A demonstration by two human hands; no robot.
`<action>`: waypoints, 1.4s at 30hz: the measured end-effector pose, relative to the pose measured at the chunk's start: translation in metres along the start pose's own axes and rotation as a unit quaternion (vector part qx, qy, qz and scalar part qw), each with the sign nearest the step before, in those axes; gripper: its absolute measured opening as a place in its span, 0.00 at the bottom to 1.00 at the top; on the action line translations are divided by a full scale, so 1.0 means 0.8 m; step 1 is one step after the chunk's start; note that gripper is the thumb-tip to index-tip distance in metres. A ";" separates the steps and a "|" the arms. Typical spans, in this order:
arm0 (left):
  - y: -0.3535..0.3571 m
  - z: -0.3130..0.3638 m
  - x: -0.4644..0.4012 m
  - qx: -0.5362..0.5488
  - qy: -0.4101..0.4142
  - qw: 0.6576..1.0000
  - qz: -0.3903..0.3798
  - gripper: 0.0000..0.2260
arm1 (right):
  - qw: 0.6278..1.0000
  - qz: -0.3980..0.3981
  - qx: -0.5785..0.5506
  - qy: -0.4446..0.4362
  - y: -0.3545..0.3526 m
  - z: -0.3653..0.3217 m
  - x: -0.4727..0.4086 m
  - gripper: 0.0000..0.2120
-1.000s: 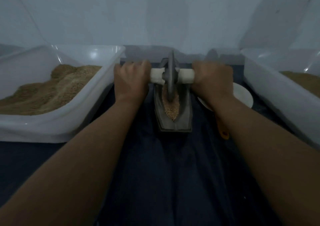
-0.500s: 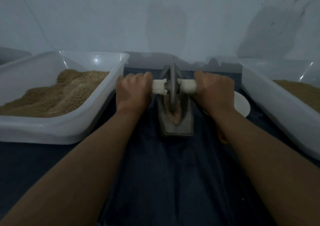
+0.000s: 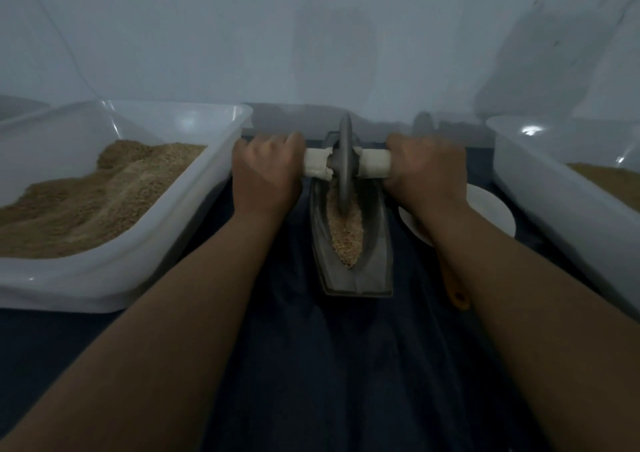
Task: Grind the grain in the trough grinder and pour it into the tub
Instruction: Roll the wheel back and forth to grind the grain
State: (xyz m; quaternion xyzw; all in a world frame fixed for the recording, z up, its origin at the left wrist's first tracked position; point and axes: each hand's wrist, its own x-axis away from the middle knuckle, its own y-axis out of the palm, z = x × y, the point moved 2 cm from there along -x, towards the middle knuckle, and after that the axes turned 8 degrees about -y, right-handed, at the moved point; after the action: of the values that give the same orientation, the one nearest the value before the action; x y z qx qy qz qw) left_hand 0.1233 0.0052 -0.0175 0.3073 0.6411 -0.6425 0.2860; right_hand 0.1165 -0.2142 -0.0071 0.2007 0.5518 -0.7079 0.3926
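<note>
- We see the left hand (image 3: 265,171) w/ fingers curled tight round the white handle (image 3: 317,167) on the left side of the wheel (image 3: 345,160).
- The right hand (image 3: 426,171) grips the handle's other end the same way, fingers wrapped round it.
- The wheel stands up on its edge in the gray trough grinder (image 3: 353,240), near the far end of it.
- The grain (image 3: 346,233) lies in the trough's groove, in front of the wheel & touching it.
- The trough sits on the dark cloth (image 3: 329,365), between our two arms.
- A white tub (image 3: 121,271) is on the left, just beside the left hand, w/ brown ground stuff piled inside.
- Another white tub (image 3: 554,192) is on the right, also w/ some brown stuff in it.
- A small white plate (image 3: 491,209) peeks out behind the right wrist.
- An orange thing (image 3: 457,295) pokes out by the right arm; we can't tell what it is.
</note>
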 end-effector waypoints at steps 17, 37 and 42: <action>-0.046 0.000 0.033 -0.021 0.008 0.999 -0.026 0.15 | 1.000 0.003 -0.002 0.002 -0.043 -0.011 0.037 0.09; -0.029 0.002 0.021 -0.013 -0.005 1.000 -0.007 0.10 | 1.000 0.026 -0.005 -0.002 -0.028 -0.009 0.022 0.09; -0.062 0.003 0.044 -0.002 0.017 0.999 0.031 0.08 | 1.000 0.007 -0.003 0.004 -0.056 -0.015 0.046 0.10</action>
State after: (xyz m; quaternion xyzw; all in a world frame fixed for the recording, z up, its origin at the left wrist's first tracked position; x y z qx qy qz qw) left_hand 0.0627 0.0045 -0.0123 0.3368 0.6374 -0.6270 0.2954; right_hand 0.0575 -0.2113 -0.0092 0.2063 0.5539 -0.7025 0.3964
